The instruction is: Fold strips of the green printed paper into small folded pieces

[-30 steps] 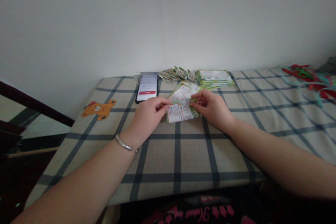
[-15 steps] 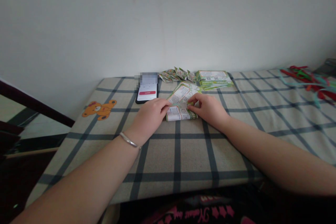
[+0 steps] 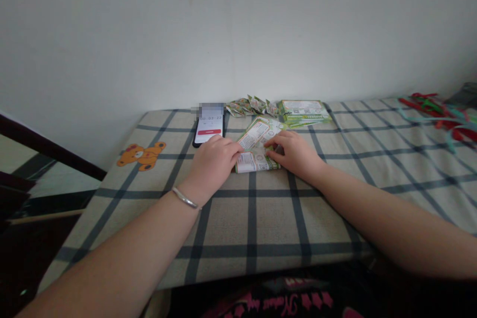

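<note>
1. Green-and-white printed paper, a folded leaflet [image 3: 256, 161], is laid on the checked surface [image 3: 261, 218], nearer its far edge than its near one.
2. Both forearms are stretched forward over the near edge, converging on the leaflet.
3. The left hand [image 3: 212, 159], fingers curled, is set against the leaflet's left edge.
4. The right hand [image 3: 295, 152] is bent over its right part, fingertips pressed down.
5. Whether the paper is pinched or only pressed cannot be told.
6. A phone [image 3: 208, 126] and a leaflet stack [image 3: 303, 109] are seen by the far edge.
</note>
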The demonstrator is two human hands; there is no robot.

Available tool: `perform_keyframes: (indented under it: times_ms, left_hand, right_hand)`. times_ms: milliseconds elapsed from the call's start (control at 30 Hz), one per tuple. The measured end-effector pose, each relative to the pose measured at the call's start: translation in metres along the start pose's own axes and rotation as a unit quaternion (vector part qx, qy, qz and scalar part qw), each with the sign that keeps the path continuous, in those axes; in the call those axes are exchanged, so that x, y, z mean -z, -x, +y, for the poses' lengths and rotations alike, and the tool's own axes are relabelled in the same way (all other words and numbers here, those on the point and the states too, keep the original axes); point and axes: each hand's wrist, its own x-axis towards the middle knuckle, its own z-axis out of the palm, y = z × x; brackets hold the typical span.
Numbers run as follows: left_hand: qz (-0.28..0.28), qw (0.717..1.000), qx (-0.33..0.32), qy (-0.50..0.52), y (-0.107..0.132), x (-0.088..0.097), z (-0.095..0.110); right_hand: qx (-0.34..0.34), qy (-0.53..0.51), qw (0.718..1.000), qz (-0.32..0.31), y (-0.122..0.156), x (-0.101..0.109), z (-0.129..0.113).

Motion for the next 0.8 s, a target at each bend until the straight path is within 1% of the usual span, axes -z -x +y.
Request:
perform_keyframes:
  times_ms: [133,433,567,667,800]
  left_hand:
    - [-0.011,1.000,0.015,0.002,-0.0009,0.0018,0.0002]
    - [-0.003,0.999,0.034,0.000,0.0006,0.0061,0.0049]
    - [0.008,1.000,0.009,0.010,-0.0001,0.0052,0.0041]
    - [-0.014,1.000,-0.021,0.012,-0.0020,0.0041,0.0014]
    - [-0.042,0.998,-0.037,0.006,-0.0041,0.0063,-0.0002]
  right_hand:
    - [0.013,0.010,1.000,0.009,-0.0005,-0.0011,0.0021]
    - [0.015,-0.003,1.000,0.015,0.0001,-0.0017,0.0038]
    - [0.040,-0.009,0.999,0.032,0.0002,-0.0045,0.0045]
    - [0.070,-0.021,0.997,0.019,-0.0001,-0.0047,0.0032]
    - [0.092,-0.015,0.996,-0.008,-0.0005,-0.0009,0.0002]
